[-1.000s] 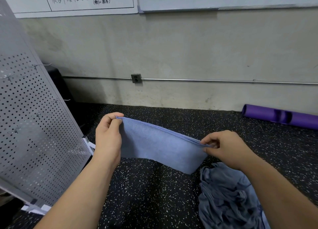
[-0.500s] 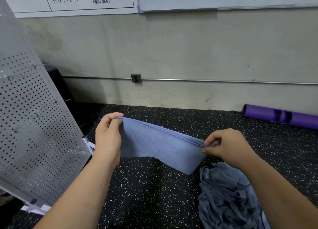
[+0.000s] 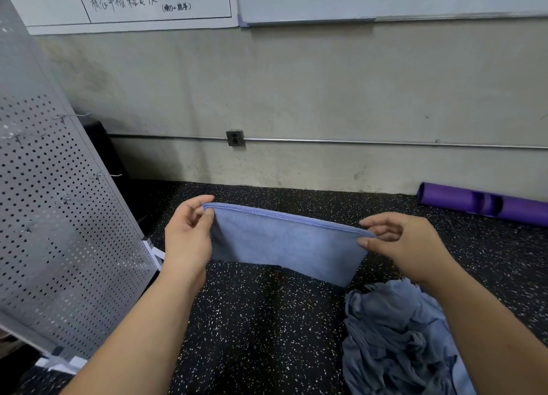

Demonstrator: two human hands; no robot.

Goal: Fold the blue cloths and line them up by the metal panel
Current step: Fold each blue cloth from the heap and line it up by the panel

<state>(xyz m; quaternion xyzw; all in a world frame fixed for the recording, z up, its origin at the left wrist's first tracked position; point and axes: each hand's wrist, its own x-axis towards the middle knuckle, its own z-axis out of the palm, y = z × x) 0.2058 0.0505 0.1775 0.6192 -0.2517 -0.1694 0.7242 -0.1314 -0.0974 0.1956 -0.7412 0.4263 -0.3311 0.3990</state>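
A blue cloth (image 3: 284,246), folded double, hangs in the air above the black speckled floor. My left hand (image 3: 188,237) pinches its upper left corner. My right hand (image 3: 400,243) pinches the upper right corner between thumb and fingertips. The hemmed top edge runs taut between the two hands and the lower edge hangs free. A crumpled pile of blue cloths (image 3: 397,338) lies on the floor at the lower right, partly behind my right forearm. The perforated metal panel (image 3: 56,216) leans at the left.
The speckled rubber floor (image 3: 267,335) stretches between the panel and the pile. A purple roll (image 3: 486,203) lies against the grey wall at the right. Small wire hooks stick out of the panel. A pipe and a socket run along the wall.
My right hand has shifted its pinch at the right corner, fingers now more spread. The cloth's top edge sits a little flatter. My left hand stays where it was.
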